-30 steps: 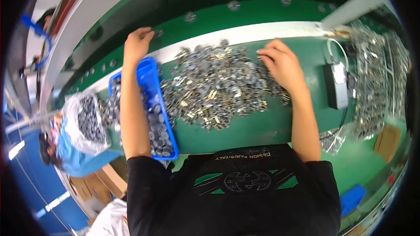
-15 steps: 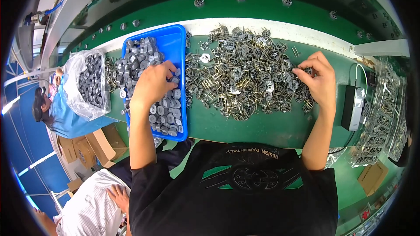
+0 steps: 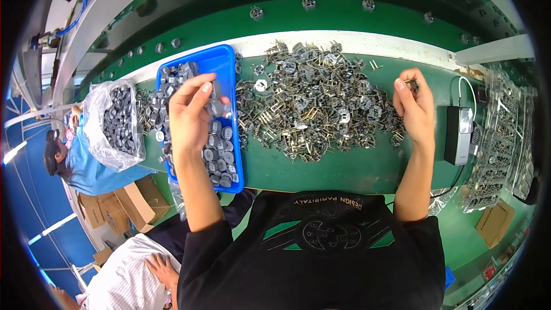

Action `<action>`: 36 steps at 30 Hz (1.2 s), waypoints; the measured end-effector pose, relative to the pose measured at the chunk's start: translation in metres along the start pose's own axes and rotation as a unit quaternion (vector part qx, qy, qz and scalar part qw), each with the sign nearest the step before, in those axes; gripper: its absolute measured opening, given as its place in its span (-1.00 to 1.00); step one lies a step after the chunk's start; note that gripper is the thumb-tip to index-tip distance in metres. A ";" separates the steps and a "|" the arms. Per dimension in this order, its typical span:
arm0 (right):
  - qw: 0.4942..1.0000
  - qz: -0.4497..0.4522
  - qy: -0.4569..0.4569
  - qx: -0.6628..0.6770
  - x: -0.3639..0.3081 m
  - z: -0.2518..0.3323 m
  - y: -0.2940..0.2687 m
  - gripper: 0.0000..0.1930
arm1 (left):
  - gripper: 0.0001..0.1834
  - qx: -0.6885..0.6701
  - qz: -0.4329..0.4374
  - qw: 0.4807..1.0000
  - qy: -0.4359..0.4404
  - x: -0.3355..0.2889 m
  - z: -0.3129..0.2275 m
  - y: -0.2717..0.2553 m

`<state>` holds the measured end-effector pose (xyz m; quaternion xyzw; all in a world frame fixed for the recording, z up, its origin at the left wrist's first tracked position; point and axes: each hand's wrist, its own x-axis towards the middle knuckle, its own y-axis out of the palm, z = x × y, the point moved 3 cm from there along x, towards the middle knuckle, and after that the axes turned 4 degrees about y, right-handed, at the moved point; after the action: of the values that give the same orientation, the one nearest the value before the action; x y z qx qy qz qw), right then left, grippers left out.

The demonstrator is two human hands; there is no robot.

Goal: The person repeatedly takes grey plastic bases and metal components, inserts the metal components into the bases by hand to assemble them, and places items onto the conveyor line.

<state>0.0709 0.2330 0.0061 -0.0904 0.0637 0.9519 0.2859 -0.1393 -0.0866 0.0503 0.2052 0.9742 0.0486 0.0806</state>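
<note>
Left hand (image 3: 189, 115): thumb and fingers pinching a round grey cap (image 3: 216, 89), over the blue tray (image 3: 240, 163); whether a second cap just below is also held, cannot tell. Right hand (image 3: 418, 109): thumb and curled fingers pinching a small pinned part (image 3: 413, 85), right of the heap of pinned parts (image 3: 313, 106).

Risks, as judged: cap slipping into the tray, from a fingertip-only hold on a smooth side; pinned part twisting or dropping, from its small, uneven body and projecting pins.

Position relative to grip: cap at the left fingertips, its right side exposed; pinned part within the right fingers' curl, partly covered, orientation unclear.
</note>
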 end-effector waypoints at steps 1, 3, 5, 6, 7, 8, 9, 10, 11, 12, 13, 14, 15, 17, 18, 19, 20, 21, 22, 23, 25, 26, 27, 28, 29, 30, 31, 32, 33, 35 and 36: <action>1.000 0.011 -0.013 0.005 0.000 -0.002 0.001 -0.88 | -0.76 -0.045 0.011 0.999 -0.016 -0.003 0.005 0.008; 0.995 0.047 -0.027 0.079 -0.002 0.000 0.011 -0.92 | -0.73 -0.091 0.033 0.992 -0.083 -0.010 0.014 0.035; 0.990 0.059 0.003 0.129 -0.002 -0.001 0.017 -0.88 | -0.66 -0.150 0.095 0.973 -0.151 -0.018 0.023 0.064; 0.994 0.065 0.022 0.079 0.000 -0.009 0.014 -0.76 | -0.64 -0.153 0.128 0.966 -0.163 -0.023 0.025 0.079; 0.996 0.074 -0.020 0.050 -0.001 -0.004 0.019 -0.70 | -0.62 -0.154 0.158 0.959 -0.175 -0.029 0.026 0.091; 0.996 0.075 -0.047 0.007 0.000 0.001 0.022 -0.69 | -0.51 -0.124 0.214 0.955 -0.163 -0.034 0.024 0.099; 0.994 0.076 -0.073 -0.037 -0.001 0.006 0.025 -0.67 | -0.46 -0.064 0.206 0.962 -0.169 -0.038 0.021 0.111; 0.994 0.070 -0.071 -0.041 -0.003 0.007 0.030 -0.67 | -0.46 0.027 0.226 0.971 -0.075 -0.038 0.024 0.116; 0.996 0.061 -0.062 0.006 -0.005 0.008 0.034 -0.71 | -0.46 0.118 0.240 0.963 0.021 -0.039 0.026 0.121; 0.996 0.052 -0.054 0.053 -0.006 0.009 0.033 -0.75 | -0.54 0.169 0.226 0.959 0.033 -0.041 0.027 0.126; 0.996 0.048 -0.053 0.052 -0.008 0.010 0.031 -0.75 | -0.54 0.167 0.230 0.958 0.032 -0.042 0.027 0.130; 0.992 0.088 -0.043 0.081 -0.009 0.011 0.031 -0.77 | -0.57 0.182 0.237 0.953 0.040 -0.043 0.027 0.134; 0.985 0.128 -0.033 0.111 -0.011 0.011 0.032 -0.79 | -0.60 0.197 0.243 0.949 0.047 -0.044 0.027 0.137; 0.976 0.161 -0.040 0.142 -0.014 0.012 0.030 -0.81 | -0.64 0.194 0.237 0.949 0.076 -0.043 0.029 0.144; 0.966 0.186 -0.051 0.174 -0.019 0.014 0.034 -0.81 | -0.63 0.166 0.230 0.959 0.025 -0.044 0.031 0.144; 0.954 0.209 -0.063 0.205 -0.022 0.016 0.036 -0.81 | -0.63 0.137 0.224 0.965 -0.026 -0.044 0.034 0.147; 0.942 0.224 -0.062 0.243 -0.023 0.016 0.036 -0.80 | -0.63 0.157 0.222 0.962 0.010 -0.044 0.035 0.149; 0.943 0.221 -0.063 0.242 -0.023 0.016 0.036 -0.80 | -0.63 0.155 0.226 0.962 0.010 -0.043 0.034 0.152; 0.959 0.186 -0.148 0.155 -0.023 0.020 0.036 -0.79 | -0.63 0.195 0.229 0.954 0.019 -0.044 0.032 0.153; 0.959 0.149 -0.231 0.065 -0.023 0.024 0.037 -0.77 | -0.64 0.235 0.231 0.944 0.027 -0.044 0.031 0.154; 0.961 0.104 -0.250 0.049 -0.026 0.025 0.039 -0.74 | -0.63 0.243 0.224 0.943 0.029 -0.044 0.030 0.157; 0.959 0.080 -0.271 -0.030 -0.027 0.024 0.038 -0.74 | -0.63 0.265 0.226 0.936 0.047 -0.044 0.026 0.159; 0.949 0.056 -0.290 -0.109 -0.027 0.024 0.039 -0.74 | -0.62 0.287 0.227 0.928 0.065 -0.044 0.024 0.160; 0.949 0.056 -0.290 -0.110 -0.027 0.024 0.039 -0.74 | -0.62 0.287 0.228 0.928 0.065 -0.044 0.025 0.161; 0.943 0.051 -0.307 -0.115 -0.027 0.024 0.042 -0.73 | -0.62 0.273 0.231 0.931 0.068 -0.043 0.026 0.161; 0.937 0.046 -0.323 -0.121 -0.026 0.024 0.044 -0.73 | -0.61 0.260 0.234 0.934 0.071 -0.043 0.027 0.162; 0.931 0.042 -0.339 -0.126 -0.026 0.024 0.045 -0.72 | -0.61 0.260 0.234 0.934 0.070 -0.043 0.027 0.163; 0.931 0.042 -0.339 -0.126 -0.026 0.025 0.044 -0.72 | -0.60 0.221 0.230 0.947 0.042 -0.043 0.028 0.162; 0.917 0.029 -0.357 -0.175 -0.028 0.027 0.044 -0.72 | -0.59 0.181 0.226 0.957 0.013 -0.043 0.030 0.162; 0.900 0.017 -0.376 -0.221 -0.029 0.029 0.047 -0.73 | -0.58 0.172 0.230 0.957 0.030 -0.042 0.030 0.163; 0.911 0.005 -0.361 -0.202 -0.029 0.030 0.048 -0.74 | -0.57 0.162 0.236 0.957 0.046 -0.041 0.030 0.163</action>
<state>0.0639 0.1828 0.0444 0.2038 -0.2367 0.9136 0.2603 -0.0328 0.0465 0.0473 0.4367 0.8958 -0.0825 -0.0124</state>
